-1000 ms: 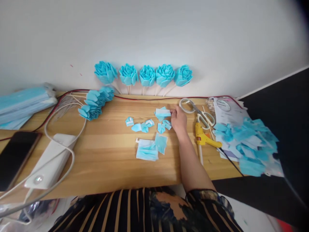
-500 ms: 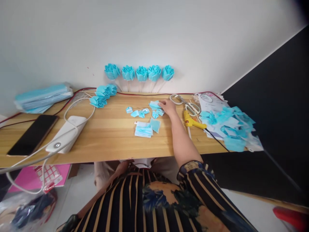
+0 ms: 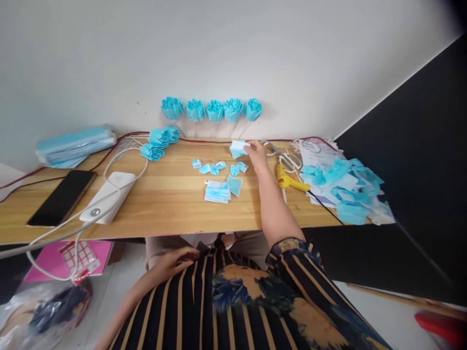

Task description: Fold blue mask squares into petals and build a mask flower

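Note:
My right hand (image 3: 257, 153) pinches a blue-and-white piece of mask fabric (image 3: 238, 148) above the back of the wooden table. Just below it lie small folded blue petals (image 3: 234, 170), with several more folded pieces (image 3: 213, 167) to the left. Nearer the table's front edge are a pleated blue mask piece (image 3: 218, 192) and a flat blue square (image 3: 234, 185) touching it. My left hand (image 3: 182, 257) rests in my lap below the table edge, fingers stretched out and holding nothing that I can see.
Blue fabric roses (image 3: 215, 112) on sticks lean against the wall; others (image 3: 155, 144) lie left. Scissors (image 3: 288, 160), a yellow glue gun (image 3: 288, 180) and fabric scraps (image 3: 350, 189) are on the right. A phone (image 3: 62, 198), a white power bank (image 3: 109, 197) and packed masks (image 3: 76, 145) sit left.
My right hand has lifted the mask fabric piece up and back from beside the folded petals. My left hand has come further into view over my lap. The view has shifted slightly.

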### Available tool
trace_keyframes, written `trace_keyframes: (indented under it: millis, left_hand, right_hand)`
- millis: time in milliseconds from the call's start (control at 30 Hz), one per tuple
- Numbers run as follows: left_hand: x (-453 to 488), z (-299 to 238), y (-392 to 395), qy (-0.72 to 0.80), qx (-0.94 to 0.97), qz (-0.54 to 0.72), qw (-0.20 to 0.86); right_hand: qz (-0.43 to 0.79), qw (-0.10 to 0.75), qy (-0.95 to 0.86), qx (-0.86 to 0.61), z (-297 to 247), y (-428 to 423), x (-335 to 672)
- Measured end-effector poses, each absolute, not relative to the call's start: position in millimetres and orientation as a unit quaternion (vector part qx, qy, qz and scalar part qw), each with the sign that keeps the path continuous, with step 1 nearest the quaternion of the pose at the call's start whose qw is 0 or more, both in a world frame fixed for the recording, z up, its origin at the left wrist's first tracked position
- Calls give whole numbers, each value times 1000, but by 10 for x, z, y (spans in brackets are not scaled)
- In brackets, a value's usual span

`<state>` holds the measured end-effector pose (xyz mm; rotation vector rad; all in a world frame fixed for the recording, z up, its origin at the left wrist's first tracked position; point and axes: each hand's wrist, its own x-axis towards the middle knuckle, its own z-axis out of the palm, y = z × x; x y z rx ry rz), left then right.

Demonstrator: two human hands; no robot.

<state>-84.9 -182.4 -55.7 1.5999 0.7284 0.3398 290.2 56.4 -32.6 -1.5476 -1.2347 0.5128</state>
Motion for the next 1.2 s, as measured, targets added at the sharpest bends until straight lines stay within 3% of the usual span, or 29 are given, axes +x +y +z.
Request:
trace_keyframes:
  millis: [200, 300, 400, 500, 667, 900, 1067, 1200]
  left_hand:
    - [-1023, -45, -1660, 332, 676, 175, 634]
    - [-841, 120, -1331, 346, 695, 270, 570]
    - [-545, 113, -822, 366, 709, 414, 438]
    - [-261, 36, -274, 399, 703, 464, 361]
    - [30, -22, 315, 414, 689, 398, 443]
    - [-133, 57, 539, 437, 657, 368, 492]
    - [-381, 24, 507, 409, 706, 243, 525]
    - [-478, 2, 482, 388, 797, 110, 450]
  right_hand:
    - [337, 591, -502, -534, -207, 498, 2734]
    - [411, 571, -536, -467, -116, 401, 2572]
    - [478, 532, -568, -406, -20, 292, 2374]
    - [519, 493, -587, -377, 39, 202, 2199]
    - [514, 463, -619, -373, 0, 184, 2095]
    - [372, 572, -560, -470, 289, 140, 2424]
    - [286, 485, -644, -518, 511, -271, 2680]
    - [276, 370, -682, -567, 290, -608, 2715]
